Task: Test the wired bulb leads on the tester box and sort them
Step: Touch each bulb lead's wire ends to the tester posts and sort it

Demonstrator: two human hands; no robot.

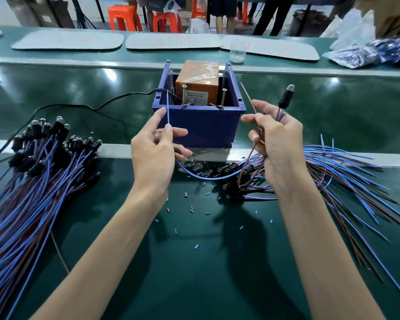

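Item in hand: one wired bulb (286, 95), dark socket with a clear dome, held up near the tester box's right corner, unlit as far as can be seen. Right hand (275, 139): closed round the socket's wires, thumb and forefinger pinching the brown wire (248, 100), whose bare tip points up beside the box. Left hand (155, 144): thumb and forefinger pinching the blue wire (168, 112), tip upright against the box's near left corner; the slack loops low between the hands. Tester box (206, 125): blue, open-topped, at the middle of the table (194, 273), holding an orange unit (198, 82) with two upright screws (183, 95) at its near wall; a black cable (79, 107) runs off toward the left edge. Neither wire tip touches a screw, so this lead is judged not yet tested. Left edge: a gathered pile (32, 169) of leads, bulbs all one way, probably those already tested and sorted. Right edge: a loose spread (333, 172) of leads, bulbs toward the centre, probably still waiting. Both heaps are large, so the job looks roughly midway. Near the centre: scattered bits of insulation (194, 209).
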